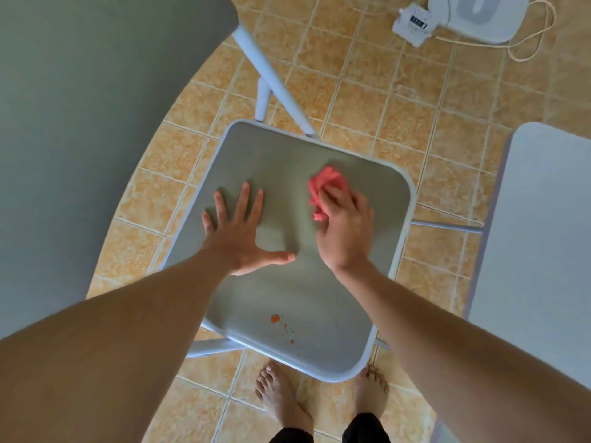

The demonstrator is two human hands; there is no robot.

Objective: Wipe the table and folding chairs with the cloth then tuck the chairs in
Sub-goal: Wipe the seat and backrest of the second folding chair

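Left hand (238, 238): fingers spread straight, palm flat on the grey chair seat (287, 298) | Right hand (343, 231): fingers curled round a bunched pink cloth (326, 190), pressed to the seat's far right part | Orange stains (275, 318) near the seat's front edge | Grey table (80, 123) left of chair

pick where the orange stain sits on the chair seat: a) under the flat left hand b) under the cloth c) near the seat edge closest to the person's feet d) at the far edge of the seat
C: the orange stain lies on the chair seat near the edge by the feet, well apart from the left hand pressed flat and from the cloth that the right hand grips.
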